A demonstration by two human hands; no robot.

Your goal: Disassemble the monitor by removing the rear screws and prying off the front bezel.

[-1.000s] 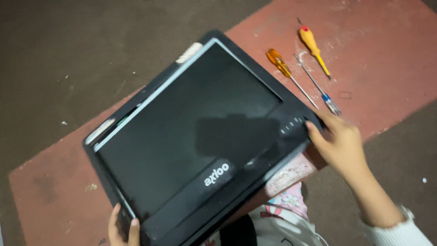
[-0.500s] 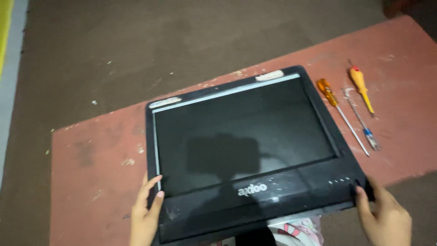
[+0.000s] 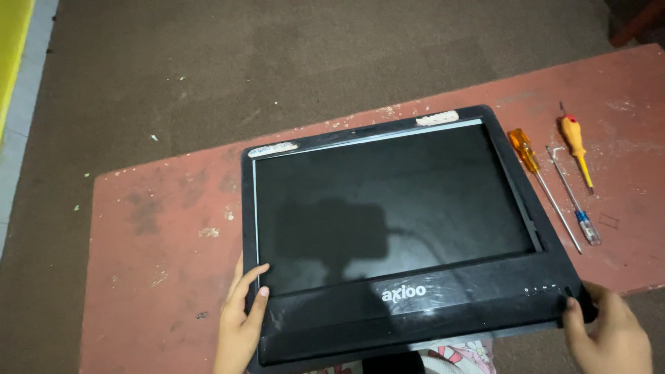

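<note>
A black flat monitor [image 3: 402, 221] lies screen-up on a worn red table [image 3: 159, 221], its dark glass reflecting a shadow. My left hand [image 3: 241, 320] grips the monitor's near left corner, with the thumb and fingers resting on the bezel. At the near right corner, my right hand [image 3: 606, 332] holds the frame with fingers wrapped over its edge. Two strips of pale tape sit on the top bezel.
To the right of the monitor lie an orange-handled screwdriver [image 3: 540, 176], a smaller yellow-handled one [image 3: 576, 142] and a thin metal tool with a blue tip [image 3: 575, 204]. Dark brown carpet [image 3: 208, 76] surrounds the table. A patterned garment [image 3: 457, 357] shows below the monitor.
The monitor has swung from a tilted diagonal to lying nearly square on the table. Both hands moved to its near corners.
</note>
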